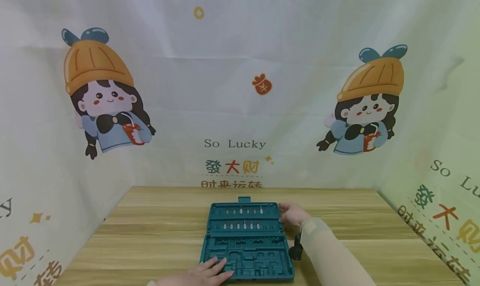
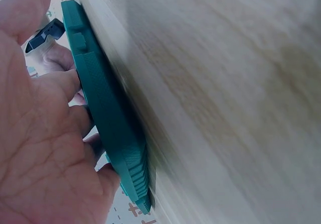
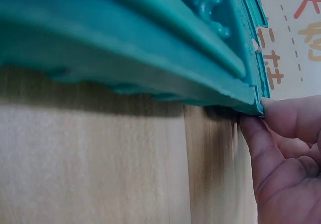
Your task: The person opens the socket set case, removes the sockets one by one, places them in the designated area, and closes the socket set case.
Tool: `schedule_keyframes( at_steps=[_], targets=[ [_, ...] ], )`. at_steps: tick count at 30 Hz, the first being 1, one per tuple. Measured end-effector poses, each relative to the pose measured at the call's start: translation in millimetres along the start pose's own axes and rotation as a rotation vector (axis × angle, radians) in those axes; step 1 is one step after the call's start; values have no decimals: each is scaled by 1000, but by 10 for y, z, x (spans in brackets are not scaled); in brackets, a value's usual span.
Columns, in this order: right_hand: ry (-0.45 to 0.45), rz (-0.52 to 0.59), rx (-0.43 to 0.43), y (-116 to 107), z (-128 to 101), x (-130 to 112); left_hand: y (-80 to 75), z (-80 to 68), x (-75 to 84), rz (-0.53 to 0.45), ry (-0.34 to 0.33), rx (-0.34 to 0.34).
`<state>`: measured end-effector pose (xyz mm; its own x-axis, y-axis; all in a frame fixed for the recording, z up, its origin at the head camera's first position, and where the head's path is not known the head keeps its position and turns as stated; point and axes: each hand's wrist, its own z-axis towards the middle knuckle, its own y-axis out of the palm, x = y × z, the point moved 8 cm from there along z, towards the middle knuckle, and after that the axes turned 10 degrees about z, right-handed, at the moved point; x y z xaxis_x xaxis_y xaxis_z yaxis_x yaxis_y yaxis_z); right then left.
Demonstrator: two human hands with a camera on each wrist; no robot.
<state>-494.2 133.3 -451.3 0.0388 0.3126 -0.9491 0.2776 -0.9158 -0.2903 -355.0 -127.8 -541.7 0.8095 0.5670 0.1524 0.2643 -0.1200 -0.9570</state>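
Lying open and flat in the middle of the tabletop (image 1: 157,232): a teal tool case (image 1: 245,240), its far half lined with two rows of small bits, its near half moulded into empty-looking recesses. Left hand (image 1: 204,273) resting on the near left corner of the case, fingers (image 1: 219,264) straight and slightly spread, laid flat over the recesses; seen from the left wrist, palm close against the teal edge (image 2: 108,118), fingertips behind the rim. Right hand (image 1: 292,214) at the far right corner of the case, fingers (image 3: 263,148) curled against the edge and thumb on top, pinching the rim there; from the right wrist view, fingertips touching the corner just above the wood. Small dark object (image 1: 296,248) just beside the right edge of the case, partly covered by the sleeve (image 1: 330,252), too hidden to identify.

Open wood on both sides of the case, more to the left and right than in front; far edge of the tabletop meeting a printed cloth backdrop (image 1: 240,90), which also closes in the left and right sides. Near edge of the tabletop cut off by the frame, as is the left wrist. Bits too small to tell apart. Wrist views blurred and very close, showing only case edge, wood grain and part of each hand.
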Motion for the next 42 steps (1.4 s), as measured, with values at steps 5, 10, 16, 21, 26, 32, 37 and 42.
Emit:
schedule_keyframes(
  at_steps=[5, 10, 16, 21, 26, 32, 37, 42],
  targets=[
    [-40, -134, 5, 20, -36, -40, 61, 34, -26, -22, -11, -23],
    [-52, -331, 14, 115, -99, -110, 98, 56, -51, -58, 3, -32],
    [-4, -501, -20, 335, -85, -182, 74, 28, -36, -53, -1, -33],
    [-34, -549, -63, 379, -93, -112, 143, 47, -59, -54, 5, -49],
    [-58, -537, -165, 357, -348, -128, 204, 93, -121, -59, -24, -81],
    [-6, -587, -378, 364, -512, 208, 139, 70, -84, -61, -52, -82],
    [-37, -759, -479, 414, -692, 415, 97, 52, -56, -50, -56, -60],
    [-120, -847, -504, 457, -831, 551, 157, 100, -123, -19, -28, -57]
  ],
)
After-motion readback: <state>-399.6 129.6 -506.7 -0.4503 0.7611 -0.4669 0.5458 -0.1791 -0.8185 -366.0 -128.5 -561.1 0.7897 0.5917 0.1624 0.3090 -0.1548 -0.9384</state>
